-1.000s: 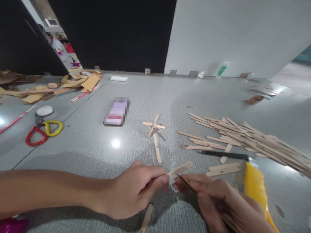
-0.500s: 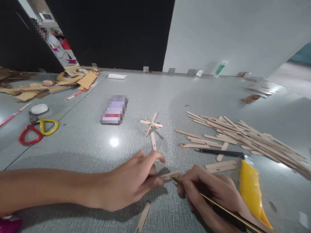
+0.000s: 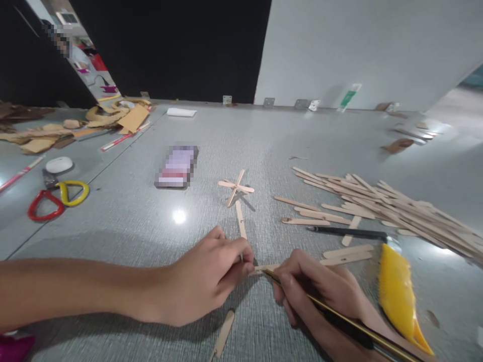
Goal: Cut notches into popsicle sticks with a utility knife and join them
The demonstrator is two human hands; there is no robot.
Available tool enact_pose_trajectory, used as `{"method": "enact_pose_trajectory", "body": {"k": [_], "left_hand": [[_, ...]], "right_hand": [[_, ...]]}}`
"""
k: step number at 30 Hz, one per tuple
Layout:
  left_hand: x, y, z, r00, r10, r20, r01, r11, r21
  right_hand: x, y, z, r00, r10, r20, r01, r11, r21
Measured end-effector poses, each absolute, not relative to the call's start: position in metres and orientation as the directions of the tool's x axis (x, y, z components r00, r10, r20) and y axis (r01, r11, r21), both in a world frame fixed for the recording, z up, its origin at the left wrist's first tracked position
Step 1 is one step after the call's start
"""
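The left hand (image 3: 211,281) pinches a flat, pale wooden stick (image 3: 259,269), long axis running left-right; the right hand (image 3: 320,296) grips a slim black-and-gold pencil (image 3: 332,315), tip pointing forward-left.

open tabletop (image 3: 264,141) from stick cross (image 3: 236,187) back to upright panel (image 3: 339,55); hand could pass. also a lane between phone (image 3: 176,167) and scissors (image 3: 62,196). right side blocked: stick pile (image 3: 385,206), thin black tool (image 3: 350,232), yellow tool (image 3: 397,291). gap between left hand (image 3: 211,276) and right hand (image 3: 317,296) bridged by held stick (image 3: 269,267) and pen (image 3: 347,324); room on near side. loose stick (image 3: 240,218) just beyond left hand.
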State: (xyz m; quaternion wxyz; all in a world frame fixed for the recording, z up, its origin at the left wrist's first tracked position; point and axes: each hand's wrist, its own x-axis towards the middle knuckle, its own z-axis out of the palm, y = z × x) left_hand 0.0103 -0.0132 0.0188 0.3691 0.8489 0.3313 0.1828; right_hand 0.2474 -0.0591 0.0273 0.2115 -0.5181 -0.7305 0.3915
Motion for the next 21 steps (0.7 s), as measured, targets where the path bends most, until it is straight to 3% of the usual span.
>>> {"method": "enact_pose_trajectory", "body": {"k": [8, 21], "left_hand": [[0.008, -0.013, 0.016, 0.708, 0.706, 0.006, 0.462, -0.47, 0.752], [0.008, -0.013, 0.014, 0.722, 0.691, 0.038, 0.44, -0.501, 0.745]], "right_hand": [[0.249, -0.059, 0.027, -0.384, 0.918, -0.098, 0.582, 0.159, -0.798], [0.253, -0.056, 0.017, -0.418, 0.898, -0.138, 0.515, 0.109, -0.85]]}}
